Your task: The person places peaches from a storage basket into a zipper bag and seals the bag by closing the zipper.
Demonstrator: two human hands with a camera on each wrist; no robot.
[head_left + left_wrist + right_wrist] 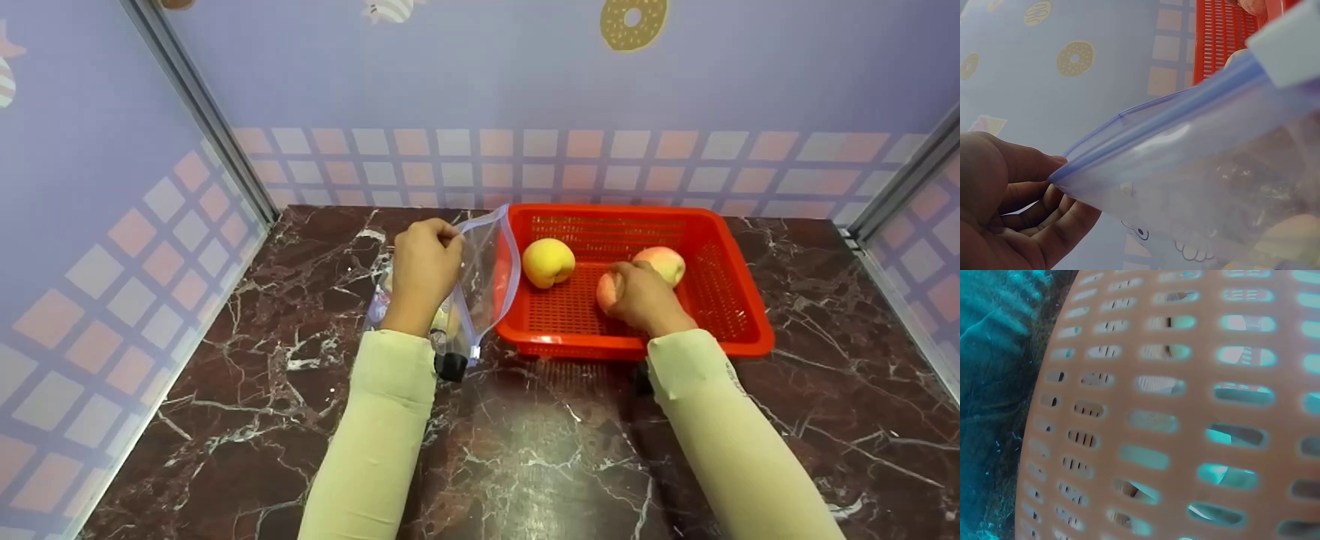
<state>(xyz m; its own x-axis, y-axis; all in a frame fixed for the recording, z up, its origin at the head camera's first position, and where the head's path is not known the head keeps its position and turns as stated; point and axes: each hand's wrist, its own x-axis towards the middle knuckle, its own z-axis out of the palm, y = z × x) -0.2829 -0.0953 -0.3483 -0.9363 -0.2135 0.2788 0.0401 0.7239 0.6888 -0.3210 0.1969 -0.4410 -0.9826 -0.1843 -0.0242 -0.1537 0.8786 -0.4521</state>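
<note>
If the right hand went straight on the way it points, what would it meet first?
The apple that the right hand grips comes first; past that, probably the basket, though depth is unclear.

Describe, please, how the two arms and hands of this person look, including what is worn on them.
The left sleeve and right sleeve are long, pale yellowish-green and end in cuffs at the wrists. The right one bears small dark lettering, too small to read. A black wrist camera sits by the left cuff. The left hand and right hand wear no gloves.
</note>
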